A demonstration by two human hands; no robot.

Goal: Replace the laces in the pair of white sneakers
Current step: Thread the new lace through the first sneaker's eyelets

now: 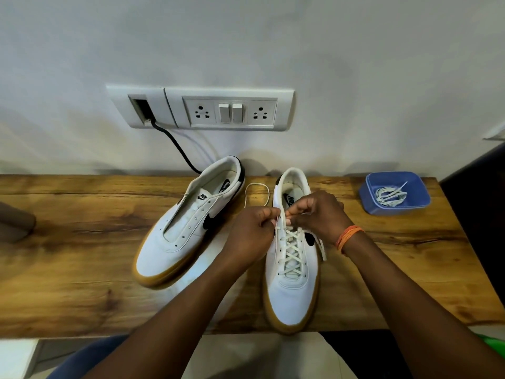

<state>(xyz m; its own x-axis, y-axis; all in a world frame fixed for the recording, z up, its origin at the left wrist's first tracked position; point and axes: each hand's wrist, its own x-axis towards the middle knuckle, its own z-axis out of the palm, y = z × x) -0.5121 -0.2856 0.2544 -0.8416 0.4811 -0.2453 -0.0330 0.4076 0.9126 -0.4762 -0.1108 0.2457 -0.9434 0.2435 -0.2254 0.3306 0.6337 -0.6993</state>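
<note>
2 white sneakers stand on the wooden shelf (82, 269): the left sneaker (188, 228) has bare eyelets, and the right sneaker (292, 269) is laced most of the way up. Both hands meet over its upper eyelets; the left hand (251, 233) and the right hand (317, 212) each pinch its white lace (291, 250). 1 blue tub (393, 195) at the right holds 1 bundle of laces (389, 196).
</note>
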